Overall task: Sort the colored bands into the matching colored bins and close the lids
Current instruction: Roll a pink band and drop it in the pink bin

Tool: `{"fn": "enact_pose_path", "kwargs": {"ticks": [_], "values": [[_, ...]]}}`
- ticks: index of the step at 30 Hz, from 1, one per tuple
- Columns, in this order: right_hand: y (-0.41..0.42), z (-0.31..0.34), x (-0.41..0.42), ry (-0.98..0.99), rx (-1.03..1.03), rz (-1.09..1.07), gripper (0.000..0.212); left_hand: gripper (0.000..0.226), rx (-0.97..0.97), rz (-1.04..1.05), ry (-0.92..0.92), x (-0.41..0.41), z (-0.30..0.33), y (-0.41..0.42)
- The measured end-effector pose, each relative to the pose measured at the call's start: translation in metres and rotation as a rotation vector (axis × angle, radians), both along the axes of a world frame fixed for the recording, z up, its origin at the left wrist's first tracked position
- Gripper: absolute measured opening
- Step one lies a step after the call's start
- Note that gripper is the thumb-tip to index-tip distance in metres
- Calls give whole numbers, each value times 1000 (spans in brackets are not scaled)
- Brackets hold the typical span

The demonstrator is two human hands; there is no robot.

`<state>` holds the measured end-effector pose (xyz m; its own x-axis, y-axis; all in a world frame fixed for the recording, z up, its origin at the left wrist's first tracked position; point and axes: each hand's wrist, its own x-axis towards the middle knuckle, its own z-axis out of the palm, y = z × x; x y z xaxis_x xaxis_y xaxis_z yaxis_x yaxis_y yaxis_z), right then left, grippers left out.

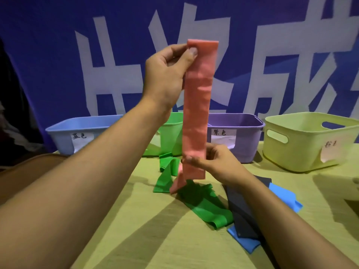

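Left hand [167, 74] pinching top corner of pink band [198, 105], holding it upright above table [147, 230]. Right hand [211, 162] pinching band low down, tail dangling over green band [204, 206]. Blue bin [66, 136], green bin [171, 133], purple bin [246, 136], yellow bin [303, 144] standing behind, lidless.

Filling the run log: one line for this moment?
left hand pinches pink band top | right hand holds lower end | band hangs upright | bins open

Two bare forearms, no sleeves in view, left hand [167, 72], right hand [217, 162], short trimmed thumbnail
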<state>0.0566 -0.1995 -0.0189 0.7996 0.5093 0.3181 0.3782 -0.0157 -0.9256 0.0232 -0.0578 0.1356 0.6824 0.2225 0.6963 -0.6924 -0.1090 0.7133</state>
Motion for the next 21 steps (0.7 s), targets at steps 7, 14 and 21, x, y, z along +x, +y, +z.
{"fn": "enact_pose_path", "kwargs": {"ticks": [7,14,21], "values": [[-7,3,-8,77,35,-26,27,13,-73,76,66,11,24,11],[-41,6,-27,184,138,-122,30,11,-185,305,325,32,-12,53],[-47,40,-34,407,374,-106,22,36,27,135,602,22,-65,41]]}}
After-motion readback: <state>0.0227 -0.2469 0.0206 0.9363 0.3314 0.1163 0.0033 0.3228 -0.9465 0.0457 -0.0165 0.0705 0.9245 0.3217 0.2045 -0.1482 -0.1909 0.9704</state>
